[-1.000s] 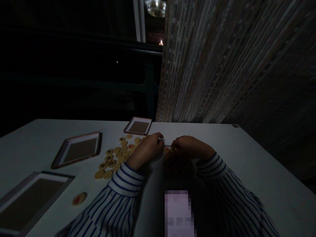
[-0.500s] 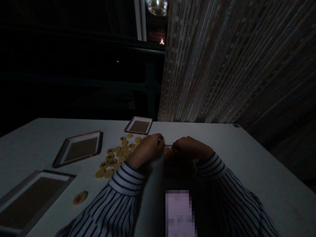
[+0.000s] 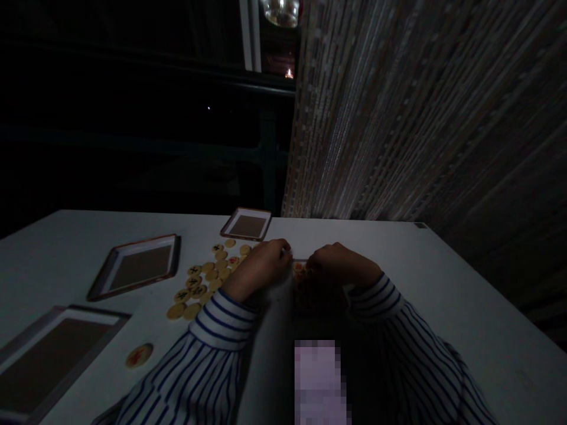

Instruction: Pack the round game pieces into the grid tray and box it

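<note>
Between my two hands lies a dark, shallow box [image 3: 305, 307] with round xiangqi pieces [image 3: 299, 267] in it, red characters on some. My left hand [image 3: 261, 267] is closed just off the box's left side, fingers curled together; whatever is in them is hidden. Over the box's far part, my right hand [image 3: 343, 265] has its fingers bent down and pressed together among the pieces. Its fingertips are in shadow, so I cannot see what they grip. Loose xiangqi pieces [image 3: 211, 275] lie in a cluster left of my left hand, partly covered by it.
One red-marked piece [image 3: 139, 355] lies apart near my left sleeve. Shallow trays stand on the white table [image 3: 376, 236]: a small tray [image 3: 245, 225] at the back, a middle tray [image 3: 135, 265] and a large tray [image 3: 57, 360] at left. A string curtain [image 3: 345, 118] hangs behind.
The view has shifted slightly. Both hands keep nearly the same place and pose at the box; the right fingers have moved only a little over the pieces.
</note>
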### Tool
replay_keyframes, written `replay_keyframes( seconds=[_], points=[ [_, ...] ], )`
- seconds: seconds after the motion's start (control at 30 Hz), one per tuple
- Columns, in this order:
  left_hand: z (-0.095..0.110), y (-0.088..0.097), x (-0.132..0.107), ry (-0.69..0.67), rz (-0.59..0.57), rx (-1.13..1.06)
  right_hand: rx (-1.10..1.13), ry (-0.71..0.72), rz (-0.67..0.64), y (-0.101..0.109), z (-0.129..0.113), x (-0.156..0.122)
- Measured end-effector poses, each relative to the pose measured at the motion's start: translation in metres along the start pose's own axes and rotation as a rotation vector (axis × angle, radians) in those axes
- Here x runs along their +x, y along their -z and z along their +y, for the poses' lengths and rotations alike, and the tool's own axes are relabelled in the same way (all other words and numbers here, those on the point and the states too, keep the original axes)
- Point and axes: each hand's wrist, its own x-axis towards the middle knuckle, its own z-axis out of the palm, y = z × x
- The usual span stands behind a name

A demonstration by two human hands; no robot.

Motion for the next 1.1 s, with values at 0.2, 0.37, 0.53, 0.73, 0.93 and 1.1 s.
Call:
replay_keyframes(
  seconds=[0.2, 0.37, 0.53, 0.73, 0.93, 1.1],
  points=[
    [-0.002, 0.0, 0.002, 0.008, 0.004, -0.025, -0.009, -0.008, -0.004, 0.001, -0.003, -0.001],
    [-0.005, 0.0, 0.002, 0.011, 0.007, -0.013, -0.03, 0.002, -0.003, 0.0, -0.003, 0.0],
    [-0.005, -0.001, 0.002, -0.001, 0.018, -0.045, -0.036, 0.001, 0.015, -0.002, -0.003, 0.001],
    [-0.01, 0.003, 0.004, 0.05, 0.02, -0.074, -0.012, 0.0, 0.015, -0.003, -0.001, 0.001],
    [-0.02, 0.015, 0.003, 0.039, 0.093, -0.035, 0.004, -0.009, 0.066, 0.004, 0.0, -0.001],
    [-0.026, 0.024, 0.002, 0.066, 0.139, -0.027, -0.024, -0.035, 0.146, 0.01, -0.002, -0.001]
  ],
)
